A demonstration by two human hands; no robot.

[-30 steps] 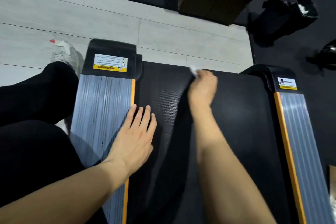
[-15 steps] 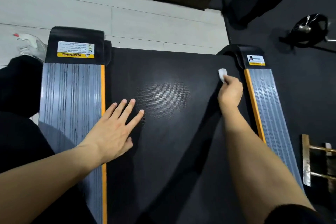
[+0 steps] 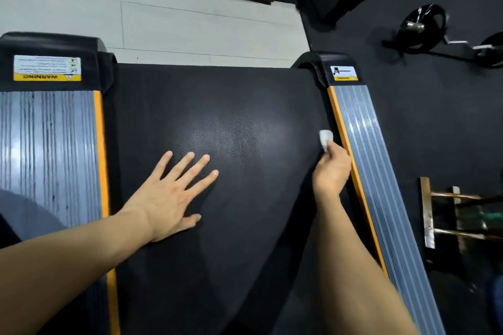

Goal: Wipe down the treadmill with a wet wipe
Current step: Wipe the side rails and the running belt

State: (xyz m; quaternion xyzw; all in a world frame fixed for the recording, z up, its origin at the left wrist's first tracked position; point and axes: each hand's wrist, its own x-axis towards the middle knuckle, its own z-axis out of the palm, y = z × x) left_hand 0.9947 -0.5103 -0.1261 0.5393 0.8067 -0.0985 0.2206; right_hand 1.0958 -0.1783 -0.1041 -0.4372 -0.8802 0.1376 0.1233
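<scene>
Right hand (image 3: 332, 171) pinching small white wet wipe (image 3: 325, 138) at black textured treadmill belt (image 3: 231, 122) edge, left hand (image 3: 168, 193) flat, fingers spread; tip: press firm, overlap strokes.

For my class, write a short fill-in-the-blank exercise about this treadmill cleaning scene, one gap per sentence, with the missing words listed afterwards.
1. The right hand pinches a white ____ against the black belt.
2. The left hand lies ____ on the belt, fingers spread.
3. The wet wipe sits by the belt's ____ edge, beside the orange strip.
4. The label on the left end cap reads ____ on its yellow band.

Missing words: wet wipe; flat; right; WARNING
</scene>
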